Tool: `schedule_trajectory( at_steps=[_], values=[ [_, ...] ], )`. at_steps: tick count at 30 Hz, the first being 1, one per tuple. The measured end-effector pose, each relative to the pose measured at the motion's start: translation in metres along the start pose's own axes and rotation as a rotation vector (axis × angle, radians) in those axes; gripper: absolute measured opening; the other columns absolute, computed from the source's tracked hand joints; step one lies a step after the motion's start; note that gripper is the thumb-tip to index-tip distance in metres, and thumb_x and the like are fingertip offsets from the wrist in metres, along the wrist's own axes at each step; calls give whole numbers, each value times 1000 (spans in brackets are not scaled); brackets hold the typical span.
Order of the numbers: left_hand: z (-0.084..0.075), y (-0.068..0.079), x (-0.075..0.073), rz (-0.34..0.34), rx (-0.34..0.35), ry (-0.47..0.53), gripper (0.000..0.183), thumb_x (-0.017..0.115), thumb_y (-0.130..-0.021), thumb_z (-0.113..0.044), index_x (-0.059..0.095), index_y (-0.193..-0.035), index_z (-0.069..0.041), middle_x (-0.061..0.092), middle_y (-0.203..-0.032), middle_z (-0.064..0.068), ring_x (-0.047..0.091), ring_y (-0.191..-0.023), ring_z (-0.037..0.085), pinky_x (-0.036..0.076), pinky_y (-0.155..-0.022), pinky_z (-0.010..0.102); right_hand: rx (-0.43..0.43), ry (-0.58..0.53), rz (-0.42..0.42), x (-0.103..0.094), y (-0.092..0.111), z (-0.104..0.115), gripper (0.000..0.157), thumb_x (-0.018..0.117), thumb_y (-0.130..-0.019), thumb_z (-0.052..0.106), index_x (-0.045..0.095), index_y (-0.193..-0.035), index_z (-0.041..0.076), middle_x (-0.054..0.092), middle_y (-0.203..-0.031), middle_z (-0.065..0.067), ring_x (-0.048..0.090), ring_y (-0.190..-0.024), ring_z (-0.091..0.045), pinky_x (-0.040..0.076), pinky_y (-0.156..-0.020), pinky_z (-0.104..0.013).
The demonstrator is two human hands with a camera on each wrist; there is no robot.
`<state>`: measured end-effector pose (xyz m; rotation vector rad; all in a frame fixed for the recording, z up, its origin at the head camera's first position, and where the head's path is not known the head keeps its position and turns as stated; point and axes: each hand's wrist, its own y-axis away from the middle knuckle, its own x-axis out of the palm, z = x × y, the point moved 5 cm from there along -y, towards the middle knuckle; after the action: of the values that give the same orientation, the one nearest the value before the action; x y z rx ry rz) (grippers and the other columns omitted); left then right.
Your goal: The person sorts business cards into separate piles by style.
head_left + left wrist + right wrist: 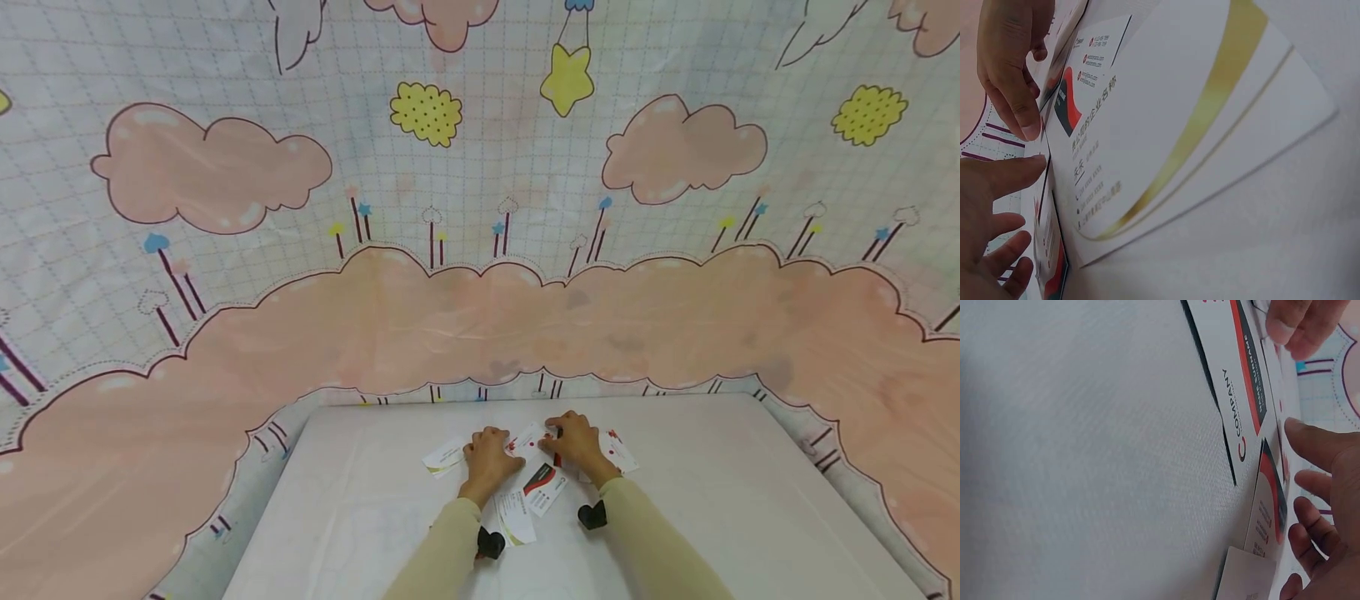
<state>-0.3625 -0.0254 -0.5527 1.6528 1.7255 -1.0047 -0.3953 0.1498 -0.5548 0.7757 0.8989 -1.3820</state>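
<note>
Several printed business cards lie on the white table between and around both hands. My left hand (491, 458) rests at the cards' left side, its thumb pointing inward and its fingers loosely bent. My right hand (576, 442) is opposite, fingers spread and bent over a white and red card (525, 439). Whether either hand's tips touch that card is unclear. Nearer the forearms lie a black and red card (545, 486) and a gold-striped card (1204, 112). Another gold-striped card (442, 457) is left of the left hand; a white card with red marks (618, 451) lies beyond the right wrist.
Black wrist cameras sit on both sleeves. The white tabletop (360, 500) extends around the cards. Behind its far edge hangs a patterned cloth (465, 325) with clouds and stars. Some cards overlap near the black and red card (1244, 381) in the right wrist view.
</note>
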Motion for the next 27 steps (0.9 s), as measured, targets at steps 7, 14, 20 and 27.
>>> schedule_trajectory(
  at_steps=[7, 14, 20, 27],
  values=[
    [-2, -1, 2, 15, -15, -46, 53, 86, -70, -29, 71, -115, -4, 62, -117, 13, 52, -114, 36, 33, -98, 57, -19, 4, 16, 1, -3, 1, 46, 79, -80, 34, 70, -120, 13, 61, -114, -15, 53, -108, -34, 41, -91, -58],
    [-2, -2, 4, 1, -20, -64, 47, 86, -70, -28, 74, -111, -8, 63, -114, 12, 52, -110, 34, 35, -95, 55, -26, -32, 18, 3, -3, 2, 40, 78, -82, 31, 71, -117, 12, 61, -117, -15, 53, -112, -35, 40, -95, -61],
    [-1, 0, 5, -12, -19, -48, 47, 87, -70, -28, 74, -111, -9, 63, -115, 12, 53, -110, 34, 35, -93, 55, -23, -77, 17, 4, -3, 3, 41, 78, -82, 27, 69, -118, 11, 60, -124, -17, 52, -114, -36, 38, -97, -62],
    [-1, 2, 4, -25, -26, -27, 49, 87, -71, -28, 72, -112, -8, 63, -116, 12, 53, -111, 34, 34, -95, 54, -76, -101, 11, 4, -2, 9, 47, 78, -76, 18, 67, -122, 11, 62, -126, -16, 55, -114, -35, 40, -96, -60]
  ],
)
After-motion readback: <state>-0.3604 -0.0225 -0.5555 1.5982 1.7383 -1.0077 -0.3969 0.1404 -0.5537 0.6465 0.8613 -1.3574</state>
